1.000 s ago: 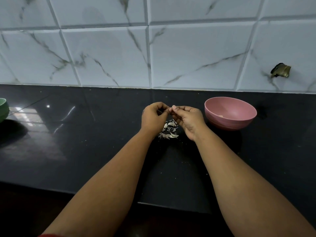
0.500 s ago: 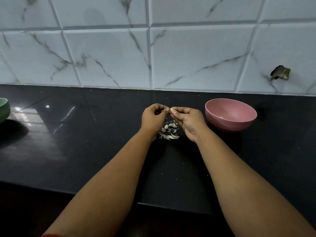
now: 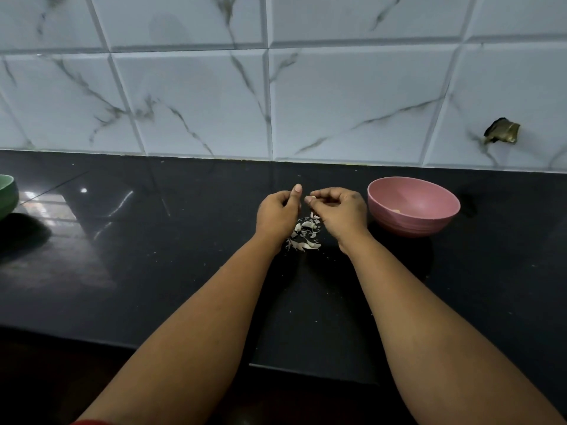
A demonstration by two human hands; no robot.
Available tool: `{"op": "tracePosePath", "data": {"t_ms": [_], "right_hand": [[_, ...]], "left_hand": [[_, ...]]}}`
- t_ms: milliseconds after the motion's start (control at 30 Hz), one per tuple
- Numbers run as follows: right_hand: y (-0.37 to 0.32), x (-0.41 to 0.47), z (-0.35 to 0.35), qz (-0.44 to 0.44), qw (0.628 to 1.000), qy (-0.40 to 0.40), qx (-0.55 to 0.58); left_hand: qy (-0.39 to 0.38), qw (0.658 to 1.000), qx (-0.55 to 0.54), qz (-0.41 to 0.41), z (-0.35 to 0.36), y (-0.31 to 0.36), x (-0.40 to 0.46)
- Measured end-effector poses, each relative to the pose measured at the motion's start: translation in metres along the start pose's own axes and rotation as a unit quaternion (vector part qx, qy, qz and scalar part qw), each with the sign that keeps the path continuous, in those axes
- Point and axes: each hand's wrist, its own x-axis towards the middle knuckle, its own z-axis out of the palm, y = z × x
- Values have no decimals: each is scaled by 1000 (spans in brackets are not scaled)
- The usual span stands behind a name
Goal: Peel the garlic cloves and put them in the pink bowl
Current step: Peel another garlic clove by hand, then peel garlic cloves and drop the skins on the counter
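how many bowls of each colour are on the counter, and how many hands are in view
pink bowl: 1
green bowl, cut off at the left edge: 1
hands: 2, left hand and right hand, above a pile of garlic skins
total: 2 bowls, 2 hands, 4 in all

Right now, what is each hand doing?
Left hand: curled, thumb up; contents cannot be told.
Right hand: pinching a garlic clove.
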Motion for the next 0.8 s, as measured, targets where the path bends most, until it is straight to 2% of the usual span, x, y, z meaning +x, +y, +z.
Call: {"op": "tracePosePath", "data": {"t_ms": [100,233,367,533,633,700,800], "right_hand": [[-12,1,-3,-161,970,57,-172],[-33,4,-22,-255,932,140,-215],[-32,17,-58,-226,915,191,-274],[-22,22,-86,-60,921,211,-322],[-14,28,-87,16,935,202,-292],[-15,27,-83,-4,932,210,-297],[-21,21,-77,-85,919,210,-323]], "left_hand": [[6,1000,7,4,0,1,-1],[36,999,31,18,-2,-1,4],[14,998,45,28,-3,-2,2],[9,999,42,31,0,-1,-2],[3,1000,20,-10,-1,0,-2],[3,1000,6,-28,-1,-3,0],[4,999,23,-29,-4,-4,3]]}}
